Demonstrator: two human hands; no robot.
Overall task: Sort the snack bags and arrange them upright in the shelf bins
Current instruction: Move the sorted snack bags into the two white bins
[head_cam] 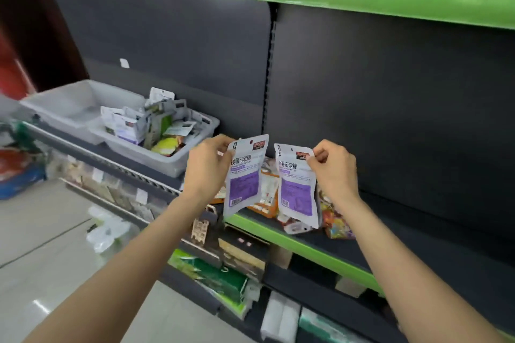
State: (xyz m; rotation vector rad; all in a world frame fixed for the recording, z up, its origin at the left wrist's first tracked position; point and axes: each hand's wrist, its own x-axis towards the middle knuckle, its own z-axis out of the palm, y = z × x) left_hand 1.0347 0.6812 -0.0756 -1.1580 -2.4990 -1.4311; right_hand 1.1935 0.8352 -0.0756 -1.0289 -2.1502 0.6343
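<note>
Apparently each grip pinches its purple bag's top corner, left bag (243, 175) and right bag (298, 184) hanging below.

Both purple bags (244, 175) (296, 184) read "莓形软糖".

Two purple bags (244, 175), two bins (178, 159), two hands (207, 167)

- Smooth, glossy plastic film is seen on both purple-and-white snack bags (243, 175).
- The grey bins (172, 160) at ten o'clock look like matt translucent plastic.
- The green shelf edge (306, 249) appears glossy; the dark back panel (390, 106), matt.
</note>
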